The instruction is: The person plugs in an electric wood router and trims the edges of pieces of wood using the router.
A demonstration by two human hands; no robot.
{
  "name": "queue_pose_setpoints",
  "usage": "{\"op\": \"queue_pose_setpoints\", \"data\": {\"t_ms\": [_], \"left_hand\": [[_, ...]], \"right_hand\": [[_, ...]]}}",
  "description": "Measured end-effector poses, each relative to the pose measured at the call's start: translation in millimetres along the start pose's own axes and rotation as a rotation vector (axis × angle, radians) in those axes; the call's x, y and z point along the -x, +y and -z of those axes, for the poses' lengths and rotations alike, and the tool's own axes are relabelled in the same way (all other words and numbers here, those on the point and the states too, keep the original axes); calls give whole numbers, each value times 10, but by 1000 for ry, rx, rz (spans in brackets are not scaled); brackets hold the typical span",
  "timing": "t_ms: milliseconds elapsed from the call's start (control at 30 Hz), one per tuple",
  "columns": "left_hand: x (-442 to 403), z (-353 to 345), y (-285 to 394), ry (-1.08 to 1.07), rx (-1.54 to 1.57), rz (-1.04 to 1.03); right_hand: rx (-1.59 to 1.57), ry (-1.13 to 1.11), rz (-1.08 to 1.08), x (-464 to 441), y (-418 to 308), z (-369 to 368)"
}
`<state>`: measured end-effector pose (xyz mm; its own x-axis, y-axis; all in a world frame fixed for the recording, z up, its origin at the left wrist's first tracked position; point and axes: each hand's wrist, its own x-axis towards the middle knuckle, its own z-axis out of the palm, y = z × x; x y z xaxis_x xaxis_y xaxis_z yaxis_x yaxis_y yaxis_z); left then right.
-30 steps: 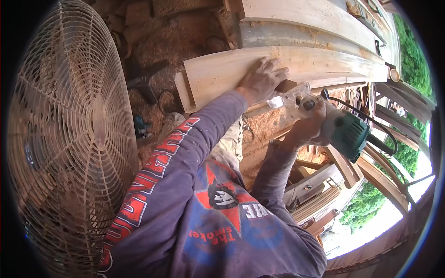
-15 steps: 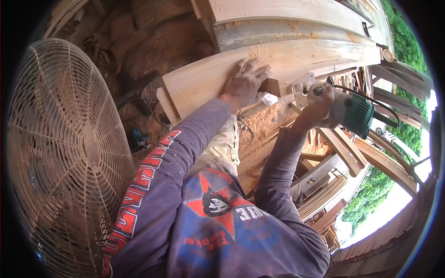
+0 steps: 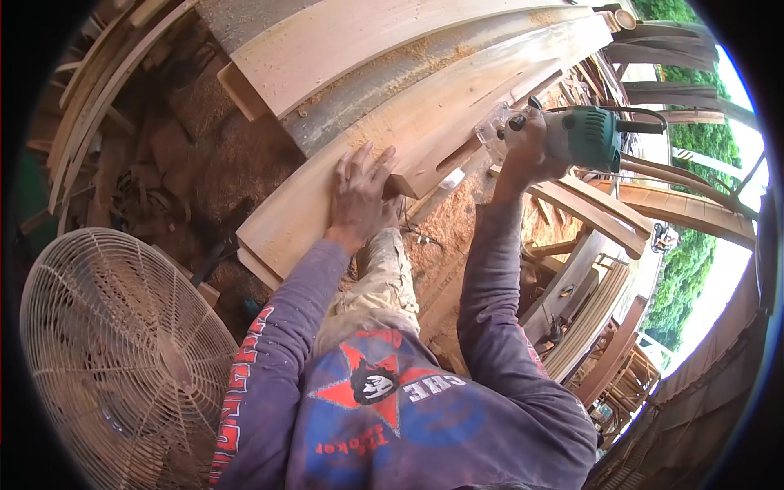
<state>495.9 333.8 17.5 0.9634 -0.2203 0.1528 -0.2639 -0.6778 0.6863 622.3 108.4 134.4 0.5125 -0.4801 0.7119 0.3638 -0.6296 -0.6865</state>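
Observation:
My left hand (image 3: 358, 196) lies on a long pale wooden board (image 3: 286, 214) near its close end, fingers spread over the top face. Beside those fingers a squared notch or block (image 3: 406, 186) shows at the board's edge. My right hand (image 3: 529, 153) is wrapped round a trim router (image 3: 590, 139) with a green motor body. The tool is tipped on its side, its clear base (image 3: 492, 131) at the board's edge, near a long slot (image 3: 459, 157). Whether the bit touches wood is hidden.
A large wire-caged fan (image 3: 131, 359) stands close on my left. Another pale board (image 3: 302, 49) lies beyond the worked one. Sawdust (image 3: 445, 245) covers the ground, with loose timber (image 3: 588, 216) to the right. A cord trails from the router.
The view has shifted, so the board, both hands and the fan sit differently in it. The router's base now shows closer along the slotted edge. My left hand remains on the board.

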Motion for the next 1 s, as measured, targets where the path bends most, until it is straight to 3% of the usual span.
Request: {"op": "queue_pose_setpoints", "data": {"t_ms": [367, 400, 433, 467, 533, 600, 767, 1000], "left_hand": [[-52, 74, 65, 21, -35, -38], [-96, 46, 97, 48, -32, -78], [-120, -18, 142, 75, 227, -16], [-159, -74, 183, 86, 492, 37], [-249, -88, 102, 61, 305, -70], [-301, -61, 87, 85, 266, -178], [-250, -118, 29, 56, 266, -177], [-293, -159, 23, 99, 240, -238]], "right_hand": [[-76, 87, -89, -258, 280, -112], [56, 38, -69, -245, 358, -59], [192, -3, -45, -274, 423, -18], [103, 37, 18, -278, 431, -48], [-151, 116, -215, -326, 19, -216], [-183, 88, -236, -398, -85, -229], [76, 66, 3, -560, 654, -88], [25, 154, -75, -917, 839, -237]]}}
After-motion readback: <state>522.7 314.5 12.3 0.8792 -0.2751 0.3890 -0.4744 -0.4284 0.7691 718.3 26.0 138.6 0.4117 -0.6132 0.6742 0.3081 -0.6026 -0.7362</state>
